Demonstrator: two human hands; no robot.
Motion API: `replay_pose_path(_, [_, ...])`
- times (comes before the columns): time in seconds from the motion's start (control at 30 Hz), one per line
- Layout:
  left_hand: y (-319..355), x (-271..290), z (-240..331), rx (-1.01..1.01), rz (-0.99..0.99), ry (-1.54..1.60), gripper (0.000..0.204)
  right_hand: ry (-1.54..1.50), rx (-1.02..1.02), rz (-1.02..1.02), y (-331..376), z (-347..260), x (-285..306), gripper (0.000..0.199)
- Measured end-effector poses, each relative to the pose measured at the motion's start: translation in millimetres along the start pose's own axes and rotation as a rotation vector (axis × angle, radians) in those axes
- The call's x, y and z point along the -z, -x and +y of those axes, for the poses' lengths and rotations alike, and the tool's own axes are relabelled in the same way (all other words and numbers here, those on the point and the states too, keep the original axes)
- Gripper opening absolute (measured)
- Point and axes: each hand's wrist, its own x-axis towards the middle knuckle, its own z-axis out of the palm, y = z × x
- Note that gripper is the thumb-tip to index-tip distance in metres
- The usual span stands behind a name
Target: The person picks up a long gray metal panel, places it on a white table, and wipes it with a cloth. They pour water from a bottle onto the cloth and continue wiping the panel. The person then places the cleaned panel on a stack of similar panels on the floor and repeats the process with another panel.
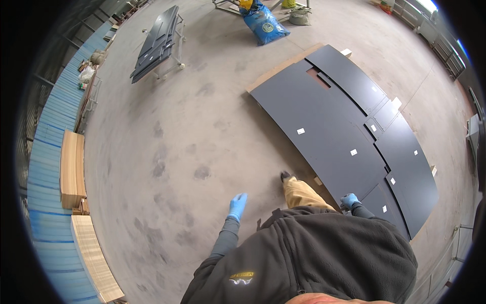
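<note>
My left hand (237, 206), in a light blue glove, hangs over the bare concrete floor. Its fingers are stretched out close together, with nothing in them. On the other side, my right hand (349, 201), gloved in the same blue, appears over the near left edge of the dark grey panels (329, 126). Those fingers are curled, and whatever they hold, if anything, is hidden. Flat and overlapping, the panels lie in a low stack with small white labels on top. I cannot tell whether my right hand touches them.
Wooden blocks (396, 103) jut from under the stack. A wheeled rack (157, 43) carries more dark panels at the far left. Beyond the stack, a blue sack (266, 25) stands on the floor. Wooden boards (73, 167) line the blue strip along the left wall.
</note>
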Motion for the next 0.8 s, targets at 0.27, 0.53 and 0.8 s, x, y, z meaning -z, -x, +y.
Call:
replay_pose_path(0.27, [-88, 115, 59, -0.194, 0.069, -0.125, 0.033, 0.888, 0.42, 0.037, -106, -299, 20, 0.042])
replay_pose_path(0.53, [-177, 233, 60, 0.558, 0.46, 0.722, 0.027, 0.068, 0.664, -0.057, -89, -801, 43, 0.04])
replay_pose_path(0.8, [-410, 325, 213, 0.138, 0.153, -0.301, 0.032, 0.313, 0.615, -0.013, -163, -1037, 38, 0.034])
